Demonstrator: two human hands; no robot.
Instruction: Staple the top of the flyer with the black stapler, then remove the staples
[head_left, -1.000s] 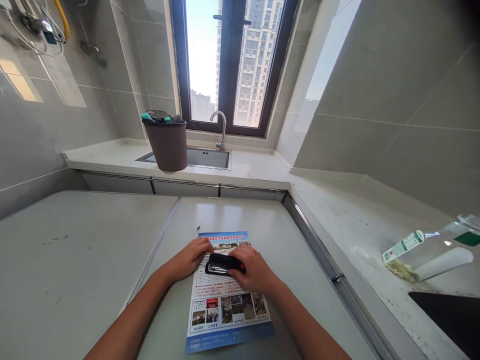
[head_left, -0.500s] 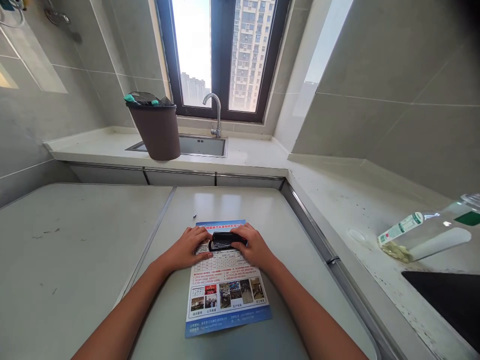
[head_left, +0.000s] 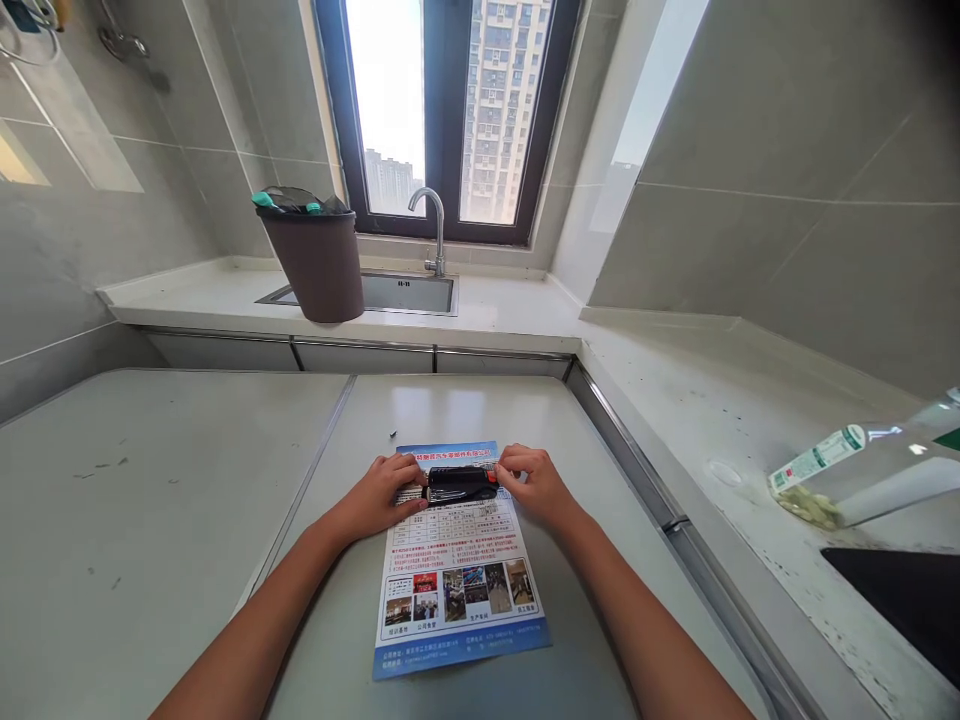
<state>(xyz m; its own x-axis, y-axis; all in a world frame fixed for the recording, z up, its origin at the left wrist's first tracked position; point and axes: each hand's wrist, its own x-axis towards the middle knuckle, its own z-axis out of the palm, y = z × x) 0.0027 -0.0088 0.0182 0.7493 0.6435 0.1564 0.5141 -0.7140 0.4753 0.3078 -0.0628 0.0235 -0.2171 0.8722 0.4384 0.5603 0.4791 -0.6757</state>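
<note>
A small black stapler (head_left: 461, 484) with a red bit at its right end lies across the upper part of a printed flyer (head_left: 457, 570). My left hand (head_left: 379, 497) grips the stapler's left end, thumb on the near side and fingers on the far side. At the other end, my right hand (head_left: 538, 485) pinches the stapler near the red bit with bent fingers. The flyer has blue bands, red and black print and several small photos. It rests on a pale tabletop (head_left: 427, 410), partly hidden under the stapler and my hands.
A brown bin (head_left: 319, 262) stands on the far counter beside the sink (head_left: 409, 292) and faucet (head_left: 438, 230). A clear bottle (head_left: 862, 475) and a black panel (head_left: 892, 600) are on the right counter. A tiny dark scrap (head_left: 393, 434) lies beyond the flyer.
My right hand has slid right, from over the stapler's body to its right end, uncovering the red bit. My left hand stays at the left end. The view has shifted slightly.
</note>
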